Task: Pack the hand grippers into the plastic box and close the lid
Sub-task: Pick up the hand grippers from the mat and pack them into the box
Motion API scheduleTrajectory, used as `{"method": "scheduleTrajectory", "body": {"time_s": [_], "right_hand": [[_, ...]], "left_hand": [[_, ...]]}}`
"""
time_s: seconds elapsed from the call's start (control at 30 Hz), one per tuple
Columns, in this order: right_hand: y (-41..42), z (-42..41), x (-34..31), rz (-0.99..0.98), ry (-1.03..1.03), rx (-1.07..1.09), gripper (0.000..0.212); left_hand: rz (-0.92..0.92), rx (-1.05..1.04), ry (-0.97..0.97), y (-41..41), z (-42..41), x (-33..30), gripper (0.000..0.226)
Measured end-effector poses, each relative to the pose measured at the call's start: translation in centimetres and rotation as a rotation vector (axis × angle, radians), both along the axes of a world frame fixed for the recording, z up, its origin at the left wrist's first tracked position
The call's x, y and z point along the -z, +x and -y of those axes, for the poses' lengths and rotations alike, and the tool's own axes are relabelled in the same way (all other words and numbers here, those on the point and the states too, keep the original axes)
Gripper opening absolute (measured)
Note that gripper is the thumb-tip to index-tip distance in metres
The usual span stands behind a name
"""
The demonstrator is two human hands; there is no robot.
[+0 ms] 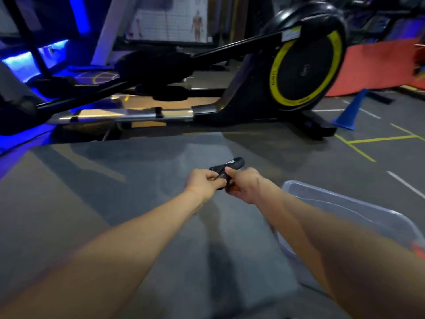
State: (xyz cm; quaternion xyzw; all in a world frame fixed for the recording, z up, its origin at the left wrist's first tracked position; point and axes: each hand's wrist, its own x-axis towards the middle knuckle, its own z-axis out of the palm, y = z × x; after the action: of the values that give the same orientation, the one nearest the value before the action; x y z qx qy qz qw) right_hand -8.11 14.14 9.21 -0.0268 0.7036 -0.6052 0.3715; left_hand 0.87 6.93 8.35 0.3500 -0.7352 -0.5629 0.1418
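Gripping a black hand gripper [226,170], both hands, left hand [202,182], right hand [243,185].

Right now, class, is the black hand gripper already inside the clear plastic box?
No: both hands, left hand and right hand, hold the black hand gripper left of the clear plastic box.

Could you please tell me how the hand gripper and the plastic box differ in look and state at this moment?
The hand gripper is black and opaque; the plastic box is clear. The hand gripper is held by the left hand and right hand; the plastic box sits untouched, to their right.
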Motion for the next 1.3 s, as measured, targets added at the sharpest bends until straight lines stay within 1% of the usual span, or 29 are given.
{"method": "scheduleTrajectory", "body": {"time_s": [0.07, 0.13, 0.2, 0.3, 0.37, 0.43, 0.47, 0.53, 0.6, 0.7, 0.8, 0.87, 0.97, 1.0, 1.13, 1.3], "right_hand": [[-1.7, -3.7, -1.0, -0.025, -0.007, 0.071, 0.019], [-3.7, -7.2, -1.5, -0.023, -0.034, 0.139, 0.017], [-5.7, -10.5, -1.5, -0.014, -0.046, 0.192, 0.018], [-8.5, -14.9, -0.9, -0.004, -0.017, 0.235, 0.020], [-10.3, -17.3, 0.1, 0.005, 0.022, 0.268, 0.016], [-12.1, -19.4, 1.3, -0.014, 0.092, 0.288, 0.003], [-13.2, -20.4, 2.2, -0.025, 0.140, 0.298, 0.007], [-15.0, -22.2, 3.9, -0.035, 0.221, 0.319, 0.009], [-16.8, -23.9, 6.1, -0.056, 0.312, 0.324, 0.017], [-19.5, -26.5, 10.1, -0.053, 0.375, 0.357, 0.029], [-21.0, -28.2, 13.1, -0.052, 0.418, 0.323, 0.020], [-21.4, -28.7, 14.5, -0.058, 0.450, 0.311, 0.018], [-21.5, -28.6, 15.7, -0.054, 0.470, 0.284, 0.037], [-21.5, -28.4, 16.0, -0.060, 0.468, 0.267, 0.039], [-21.9, -28.2, 16.9, -0.095, 0.497, 0.238, 0.037], [-21.8, -28.2, 17.5, -0.156, 0.572, 0.222, 0.030]], "left_hand": [[-0.037, 0.098, -0.034, -2.1, -3.3, -0.3, 0.009], [-0.075, 0.180, -0.023, -4.4, -6.4, -0.4, 0.019], [-0.103, 0.224, 0.001, -6.5, -9.6, -0.3, 0.028], [-0.099, 0.251, -0.008, -9.4, -14.0, 0.7, 0.035], [-0.088, 0.290, -0.024, -11.3, -16.3, 2.0, 0.036], [-0.074, 0.350, -0.025, -12.9, -18.5, 3.4, 0.036], [-0.059, 0.375, -0.040, -13.8, -19.4, 4.2, 0.036], [-0.022, 0.407, -0.098, -15.3, -20.9, 6.0, 0.036], [0.033, 0.431, -0.203, -16.6, -21.7, 7.9, 0.037], [0.129, 0.487, -0.443, -18.2, -22.0, 10.6, 0.037], [0.217, 0.488, -0.578, -19.4, -21.7, 12.6, 0.042], [0.320, 0.554, -0.647, -20.0, -21.3, 13.9, 0.052], [0.468, 0.632, -0.656, -20.7, -20.5, 15.4, 0.066], [0.498, 0.655, -0.647, -20.8, -20.3, 15.7, 0.069], [0.575, 0.759, -0.613, -21.0, -19.8, 16.8, 0.076], [0.560, 0.751, -0.569, -21.1, -19.8, 17.5, 0.076]]}}
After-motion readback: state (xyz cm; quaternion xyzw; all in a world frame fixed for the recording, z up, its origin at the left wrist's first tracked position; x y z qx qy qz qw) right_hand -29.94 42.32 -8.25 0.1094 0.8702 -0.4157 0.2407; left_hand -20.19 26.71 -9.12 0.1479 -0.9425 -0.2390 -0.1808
